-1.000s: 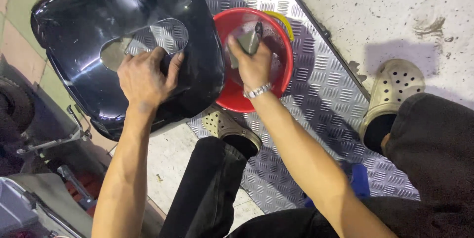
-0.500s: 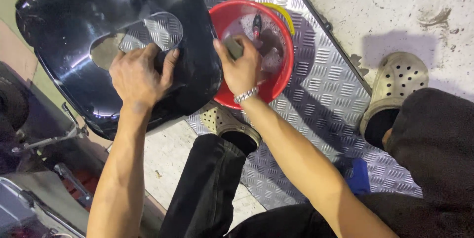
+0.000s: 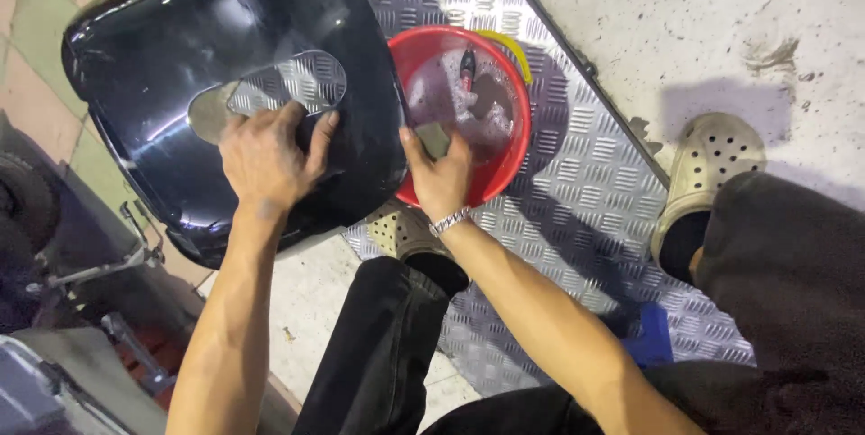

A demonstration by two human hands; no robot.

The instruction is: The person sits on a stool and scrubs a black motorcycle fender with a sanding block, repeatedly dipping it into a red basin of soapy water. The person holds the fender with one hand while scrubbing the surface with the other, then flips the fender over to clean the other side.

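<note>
Since the earlier frame the right hand (image 3: 440,178) has slid down to the near rim of the red basin (image 3: 491,178) at upper centre, its fingers closed around a small grey sponge (image 3: 434,139) over the soapy water. The left hand (image 3: 270,154) stays spread flat, pressing on the glossy black panel (image 3: 153,74) at upper left, beside its oval cut-out. Basin and panel rest on silver tread plate (image 3: 577,192).
</note>
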